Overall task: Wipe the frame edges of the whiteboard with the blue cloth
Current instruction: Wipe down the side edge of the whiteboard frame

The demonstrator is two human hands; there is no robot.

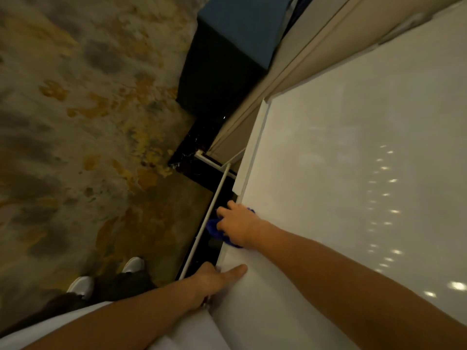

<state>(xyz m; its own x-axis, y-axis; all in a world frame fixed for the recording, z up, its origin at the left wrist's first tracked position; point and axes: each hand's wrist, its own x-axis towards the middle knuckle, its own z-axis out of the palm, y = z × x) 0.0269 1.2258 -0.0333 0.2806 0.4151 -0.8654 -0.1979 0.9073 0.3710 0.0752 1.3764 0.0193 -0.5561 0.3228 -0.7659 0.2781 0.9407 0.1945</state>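
The whiteboard (353,173) fills the right side, seen steeply from above, its white frame edge (252,147) running down the middle of the view. My right hand (237,227) presses the blue cloth (214,227) against the frame edge low on the board; most of the cloth is hidden under the hand. Closer to me, my left hand (214,279) grips the same frame edge, thumb lying on the board face and fingers wrapped behind it.
A thin white stand bar (209,218) slants down beside the board. A dark blue-topped box (227,59) stands on the patterned carpet (75,122) by the wall. My white shoes (83,286) are at the lower left.
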